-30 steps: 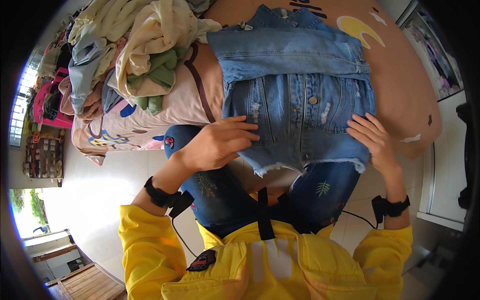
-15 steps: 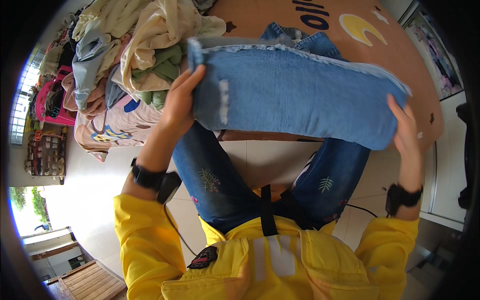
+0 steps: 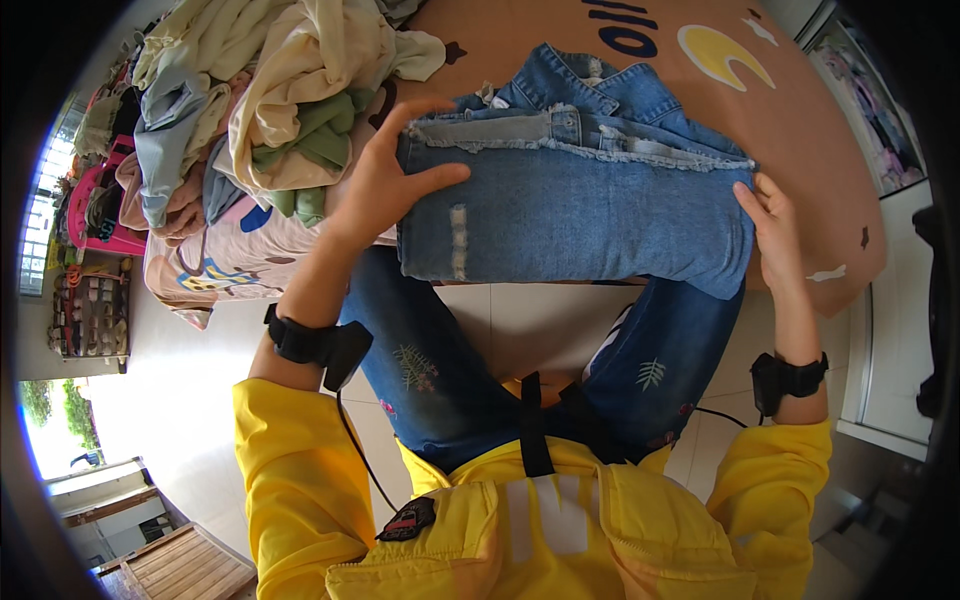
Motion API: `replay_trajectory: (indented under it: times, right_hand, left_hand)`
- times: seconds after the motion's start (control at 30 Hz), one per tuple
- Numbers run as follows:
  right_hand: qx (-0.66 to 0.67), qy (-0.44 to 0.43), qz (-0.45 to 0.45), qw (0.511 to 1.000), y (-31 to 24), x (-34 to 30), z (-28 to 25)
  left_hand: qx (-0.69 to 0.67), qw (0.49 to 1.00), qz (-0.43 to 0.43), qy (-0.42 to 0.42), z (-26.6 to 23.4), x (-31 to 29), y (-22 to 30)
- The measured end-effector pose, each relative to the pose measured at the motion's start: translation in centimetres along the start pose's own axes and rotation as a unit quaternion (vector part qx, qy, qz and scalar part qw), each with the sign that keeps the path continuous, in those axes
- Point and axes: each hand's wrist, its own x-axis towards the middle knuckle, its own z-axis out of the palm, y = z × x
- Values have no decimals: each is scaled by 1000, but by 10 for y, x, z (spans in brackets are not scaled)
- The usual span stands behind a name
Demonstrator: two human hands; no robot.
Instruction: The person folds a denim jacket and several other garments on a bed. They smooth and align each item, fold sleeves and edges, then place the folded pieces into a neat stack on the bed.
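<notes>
Head view: a folded blue denim jacket [image 3: 580, 220] lies between the two hands at the near edge of a bed [image 3: 820, 190], its near fold reaching over the knees of the person's embroidered jeans [image 3: 430, 360].
Left hand [image 3: 385, 180]: spread wide at the jacket's left end, thumb over the upper face, fingers by the far left corner; whether it presses or only rests, I cannot tell.
Right hand [image 3: 774, 215]: closed in a pinch on the jacket's right end, thumb on the upper face.
Collar [image 3: 650, 90]: beyond the folded part, on the side away from the person.
Frayed hem [image 3: 650, 157]: ragged and whitish, running across the far side of the fold.
Distressed patch [image 3: 459, 240]: pale, worn strip near the left end.
Clothes pile [image 3: 300, 70]: cream, green and grey-blue garments, left of the jacket.
</notes>
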Motion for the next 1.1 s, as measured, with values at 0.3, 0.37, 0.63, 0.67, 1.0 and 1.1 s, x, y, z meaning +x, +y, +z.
replay_trajectory:
  times: [0.3,0.37,0.63,0.67,1.0,1.1]
  right_hand:
    - [55,63,-159,984,-33,55,-17]
    - [-45,78,-159,983,-21,80,-9]
    - [-90,56,-152,983,40,109,9]
    - [-90,42,-166,981,38,106,6]
    - [193,97,-237,947,-17,50,-36]
    - [146,105,-225,958,-17,68,-31]
  left_hand:
    - [-41,990,93,98,-18,59,-10]
    - [-28,993,77,83,-7,77,-25]
    - [-72,997,-30,-25,20,80,-77]
    - [-109,994,-12,-9,17,79,-74]
    - [-456,858,207,-117,-52,40,9]
    - [-417,898,141,6,-42,59,-7]
